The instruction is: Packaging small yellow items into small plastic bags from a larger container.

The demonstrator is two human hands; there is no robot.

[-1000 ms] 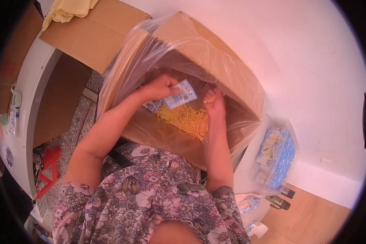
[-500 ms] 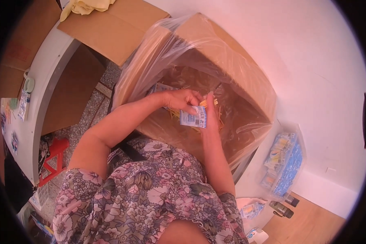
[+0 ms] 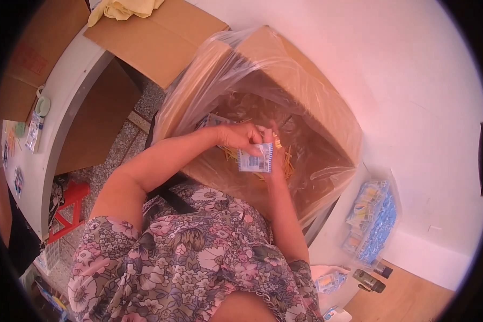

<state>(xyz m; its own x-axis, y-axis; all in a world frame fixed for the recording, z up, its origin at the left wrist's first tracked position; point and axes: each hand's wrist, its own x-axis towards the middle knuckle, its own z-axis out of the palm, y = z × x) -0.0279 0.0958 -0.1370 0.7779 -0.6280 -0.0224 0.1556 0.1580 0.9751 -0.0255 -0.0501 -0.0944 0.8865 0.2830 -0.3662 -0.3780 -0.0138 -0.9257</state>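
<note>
Over a lined carton, my left hand (image 3: 240,136) pinches a small white-and-blue printed plastic packet (image 3: 254,160) between thumb and fingers. Close against it, my right hand (image 3: 277,162) is closed round a small bunch of thin yellow sticks (image 3: 277,143); their ends show at its fingers. Part of the right hand is hidden behind the packet and the left fingers. Beneath both hands, more loose yellow sticks (image 3: 288,161) and another printed packet (image 3: 218,119) lie in the cardboard box (image 3: 327,104), which has a clear plastic liner (image 3: 198,80).
To the right stands a clear bag of filled packets (image 3: 373,220), with a dark bottle (image 3: 369,280) below it. A white table (image 3: 64,102) curves along the left, near a red stool (image 3: 72,206). A cardboard flap (image 3: 155,40) bears a yellow cloth (image 3: 124,8). Another person's arm (image 3: 2,198) shows far left.
My right fingers have curled in around the yellow sticks, whose ends now sit slightly lower. The left hand keeps its pinch on the packet. The whole view has shifted a little.
</note>
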